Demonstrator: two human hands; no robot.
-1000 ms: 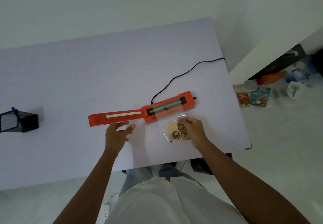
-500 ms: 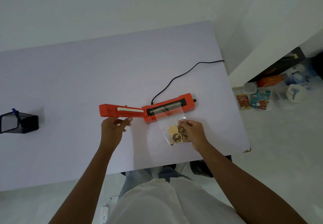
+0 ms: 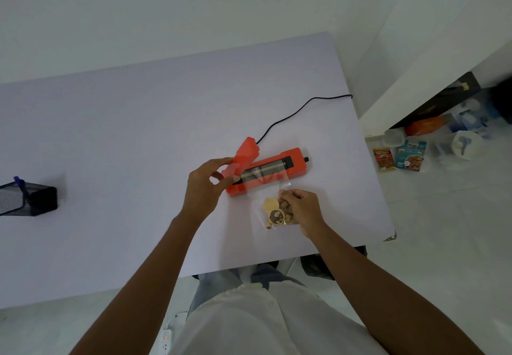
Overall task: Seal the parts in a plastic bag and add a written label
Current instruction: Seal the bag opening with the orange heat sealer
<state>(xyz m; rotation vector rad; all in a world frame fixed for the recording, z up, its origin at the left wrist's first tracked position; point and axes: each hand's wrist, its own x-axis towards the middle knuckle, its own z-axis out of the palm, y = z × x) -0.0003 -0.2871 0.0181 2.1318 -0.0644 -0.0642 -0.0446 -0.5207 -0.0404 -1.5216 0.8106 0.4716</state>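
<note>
White walls and pale floor surround a lilac worktop [image 3: 138,146] seen from above. Near its right front sits an orange heat sealer [image 3: 273,170] with a black cord [image 3: 293,115] running back and off the right edge. Sealer lid [image 3: 243,156] is hinged up, tilted, blurred. Left hand [image 3: 205,188] pinches the lid's lower edge between thumb and fingers, grasping it. Sealing strip on the base is exposed.

Clear plastic bag [image 3: 270,205] lies flat on the worktop just in front of the sealer, its open mouth laid over the strip. Inside the bag, bunched at the near end: small tan and gold parts [image 3: 277,212], one flat round disc, one ring-like piece, others possibly wooden bits, too small to tell. Right hand [image 3: 303,210] is curled down on the bag's right side, fingers [image 3: 288,195] pressing the bag and its contents against the worktop.

Far left: black mesh pen holder [image 3: 25,199] with a blue pen tip poking out; rest of its contents not readable. Floor at right holds food packets [image 3: 399,156] and clear plastic tubs [image 3: 460,145]. White power strip [image 3: 166,341] on the floor below the worktop, red light lit.
</note>
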